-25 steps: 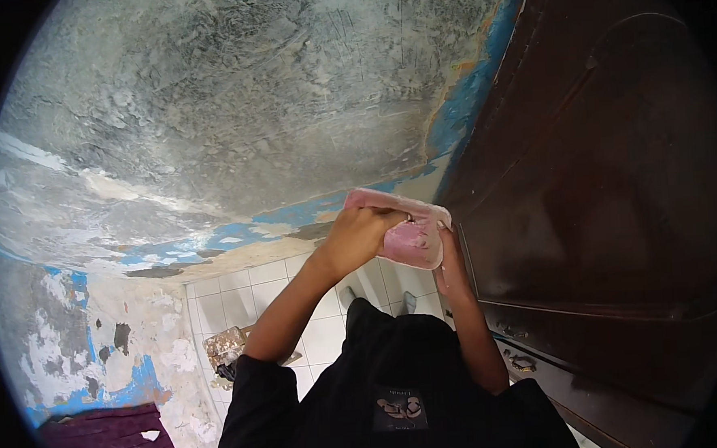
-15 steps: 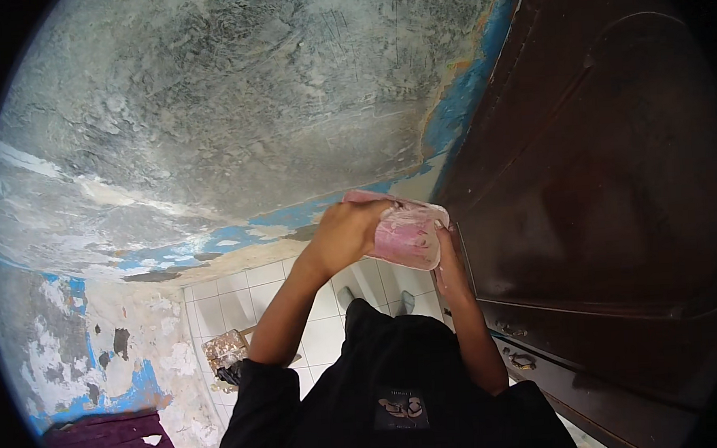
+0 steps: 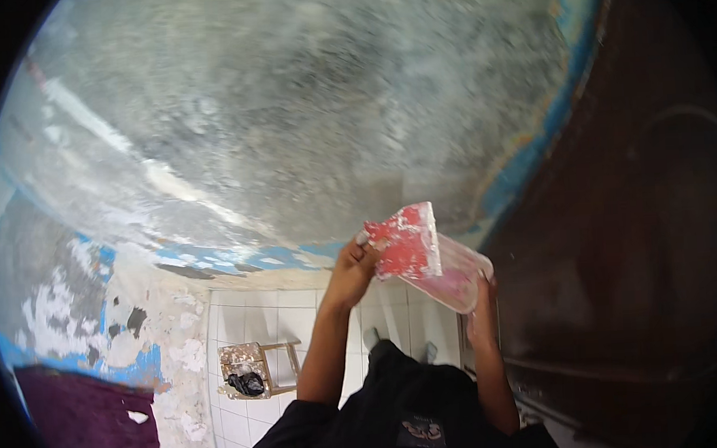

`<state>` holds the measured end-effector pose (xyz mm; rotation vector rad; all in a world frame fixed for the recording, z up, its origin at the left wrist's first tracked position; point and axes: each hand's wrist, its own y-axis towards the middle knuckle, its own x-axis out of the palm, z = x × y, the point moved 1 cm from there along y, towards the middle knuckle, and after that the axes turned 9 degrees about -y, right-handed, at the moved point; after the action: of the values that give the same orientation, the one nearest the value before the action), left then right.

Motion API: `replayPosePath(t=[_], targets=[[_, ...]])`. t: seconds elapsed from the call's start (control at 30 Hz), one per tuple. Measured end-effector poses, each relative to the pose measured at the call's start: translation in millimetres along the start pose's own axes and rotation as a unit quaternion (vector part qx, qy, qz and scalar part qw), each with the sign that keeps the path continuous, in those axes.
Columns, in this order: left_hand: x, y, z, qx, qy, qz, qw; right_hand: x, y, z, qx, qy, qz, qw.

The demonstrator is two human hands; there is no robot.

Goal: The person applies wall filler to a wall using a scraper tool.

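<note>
L hand (image 3: 351,266) was raised in front of the wall (image 3: 289,130), fingers curled tight on the lower-left edge of a red pad (image 3: 405,242). Pad was flat, roughly square, red face blotched w/ white/grey smears, pale edge on its right side; it stood tilted, upper corner highest. R hand (image 3: 483,303) was closed on the right end of a clear tub (image 3: 450,274), gripping rim/side; thumb not visible. Tub was see-through plastic, rounded-rect shape, pinkish inside, tipped w/ its mouth up-left. Pad sat in front of tub's left part, overlapping it; can't tell if the two touched. Both held up near center-right of view, just beside the door (image 3: 635,234).

Around: wall was rough grey plaster, mottled, motion-blurred, w/ blue paint flaking along its lower and right margins and white patches at lower left. Door was dark brown, smooth, w/ a curved raised panel line, filling the right side. Floor (image 3: 282,309) was white square tile, far below. A small wooden stool (image 3: 257,369) stood on it, top splattered white, a black lump (image 3: 245,383) on it. Purple cloth (image 3: 85,429) w/ a white speck lay at lower left. Dark sleeves and torso filled bottom center, hiding floor under the hands. Nothing stood between hands and wall.
</note>
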<state>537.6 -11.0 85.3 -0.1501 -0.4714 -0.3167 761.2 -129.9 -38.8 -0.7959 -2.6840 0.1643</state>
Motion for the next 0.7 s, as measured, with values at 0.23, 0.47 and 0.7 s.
replayPosePath(t=[0.23, 0.47, 0.7], targets=[[23.2, 6.6, 105.8, 0.452, 0.289, 0.082, 0.84, 10.5, -6.8, -3.0, 0.023, 0.025, -0.033, 0.999], [55.5, 78.2, 163.8, 0.664, 0.568, 0.153, 0.462, 15.8, -1.8, 7.4, 0.032, 0.047, -0.072, 0.996], [49.9, 144.0, 95.0, 0.583, 0.713, 0.14, 0.362, 13.2, -6.4, 14.7, 0.037, 0.06, -0.045, 0.996]])
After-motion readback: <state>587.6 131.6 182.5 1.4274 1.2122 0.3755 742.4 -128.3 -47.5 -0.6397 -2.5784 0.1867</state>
